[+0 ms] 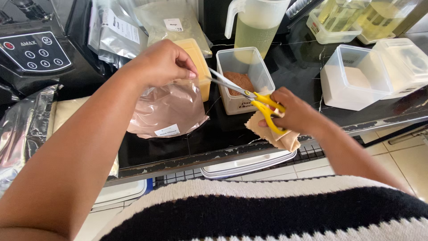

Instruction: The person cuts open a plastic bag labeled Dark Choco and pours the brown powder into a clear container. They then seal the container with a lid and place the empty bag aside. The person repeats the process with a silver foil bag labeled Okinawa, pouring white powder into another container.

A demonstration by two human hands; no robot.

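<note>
Head view looks down on a dark tabletop [232,134] crowded with bags and tubs. Left hand [162,62] is clenched around the top of a clear bag of pinkish-brown powder [167,109], pinching the bunched plastic so the bag hangs down onto the tabletop; the fingers curl under, so only the knuckles and one nail show. Right hand [294,114] grips yellow-handled scissors [249,96], fingers through the loops, blades parted and pointing at the bag's top just beside the left hand. Whether the blades touch the plastic is hard to make out. Beneath the right hand lies a tan folded cloth [276,136], partly covered by the hand.

Behind the scissors stands a clear tub of brown powder [243,80], and behind the left hand a yellow tub [198,62] is mostly hidden. A pitcher of pale green liquid [254,27] is cut off at the top edge. To the right sit two white lidded tubs [356,78], and a black blender base [35,49] fills the upper left corner. Silver foil bags [22,120] run off the left edge.
</note>
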